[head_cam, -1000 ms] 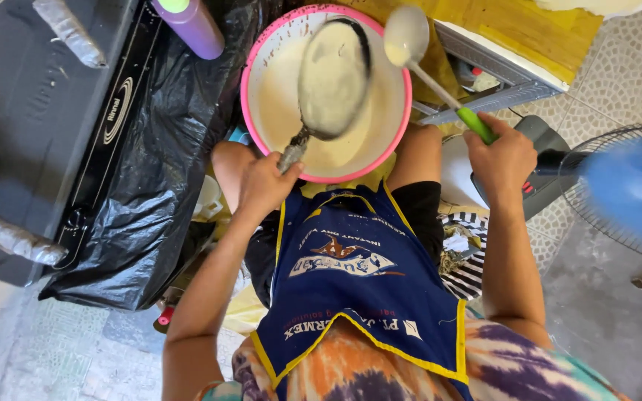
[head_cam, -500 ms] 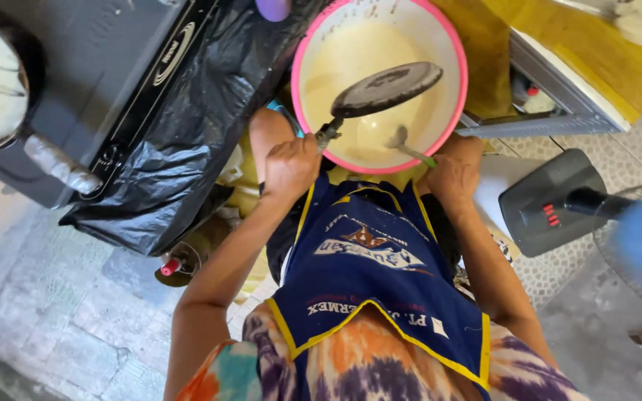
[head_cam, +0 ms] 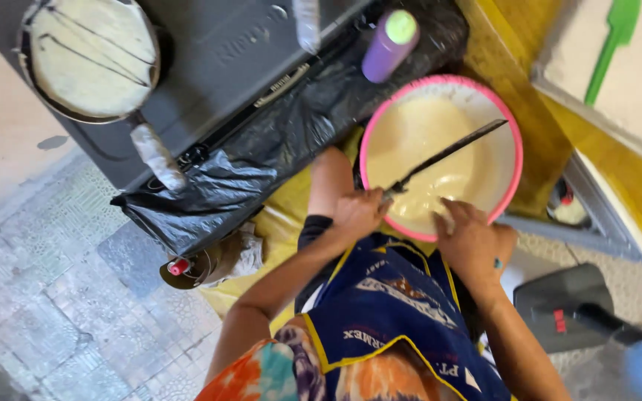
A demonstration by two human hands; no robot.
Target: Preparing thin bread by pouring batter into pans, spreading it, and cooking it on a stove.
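Left hand (head_cam: 357, 214) closed with fingers wrapped tight round the handle of a flat pan (head_cam: 447, 154), held on edge so only a thin dark line shows, tilted over the bowl (head_cam: 513, 178). Right hand (head_cam: 473, 241) at the near rim of that bowl, fingers curled down into it; cannot tell whether anything is gripped there. Bowl pink-rimmed, wide, filled with pale cream batter (head_cam: 417, 137), sitting on a yellow bench (head_cam: 510, 82) just in front of the blue apron (head_cam: 391, 312). Just beyond the bowl, a purple bottle with a green cap (head_cam: 388, 44), lying on crumpled black plastic sheeting (head_cam: 261, 156). Further left, on a dark stove top (head_cam: 209, 67), a second round pan (head_cam: 89, 58) holding a thin pale crepe, its wrapped handle (head_cam: 157, 157) pointing toward the tiled floor (head_cam: 46, 312). Up at the far right, a green spatula (head_cam: 612, 44) lying on a white cloth. Lower right, a dark fan base (head_cam: 570, 308).
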